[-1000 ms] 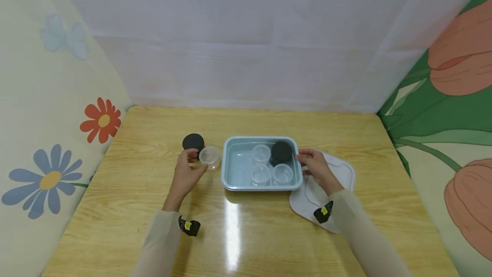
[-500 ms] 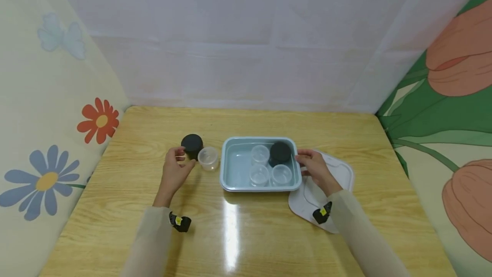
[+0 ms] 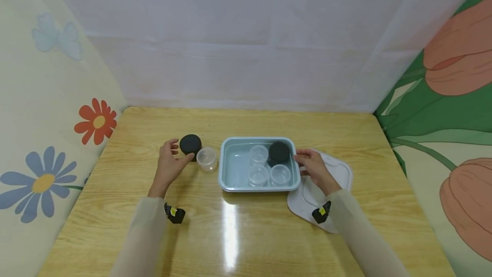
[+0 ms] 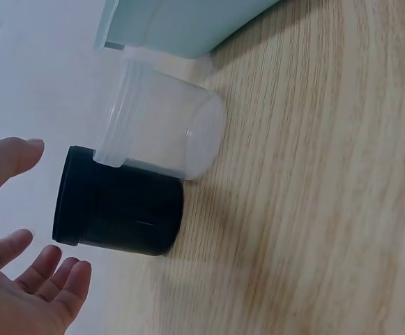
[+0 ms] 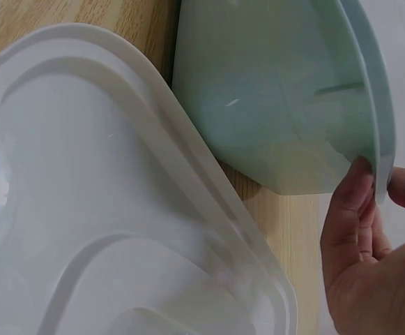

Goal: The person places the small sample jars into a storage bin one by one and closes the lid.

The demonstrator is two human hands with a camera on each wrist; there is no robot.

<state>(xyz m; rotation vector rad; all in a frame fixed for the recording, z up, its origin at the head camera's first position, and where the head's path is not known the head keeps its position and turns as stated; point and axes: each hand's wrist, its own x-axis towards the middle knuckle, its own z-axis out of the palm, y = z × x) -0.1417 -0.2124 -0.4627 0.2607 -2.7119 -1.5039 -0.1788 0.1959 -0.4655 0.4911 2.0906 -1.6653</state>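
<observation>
Nearest the person, the right hand (image 3: 313, 168) grips the right rim of the pale blue tray (image 3: 227, 170), thumb and fingers pinching its edge in the right wrist view; a white lid (image 3: 338, 170) lies flat on the wooden table (image 3: 246, 234) under and to the right of it. The left hand (image 3: 169, 166) has let go of the clear plastic cup (image 3: 206, 158) it held a second ago and slid left; it now hovers with fingers spread and relaxed, holding nothing, just left of the black jar (image 3: 190, 144). So the cup is set down, standing upright on the table between the tray's left wall and the jar, touching the jar in the left wrist view. It is translucent, empty and rimmed. Farther in, the tray holds three more clear cups (image 3: 258, 154) and another black jar (image 3: 279, 151).
</observation>
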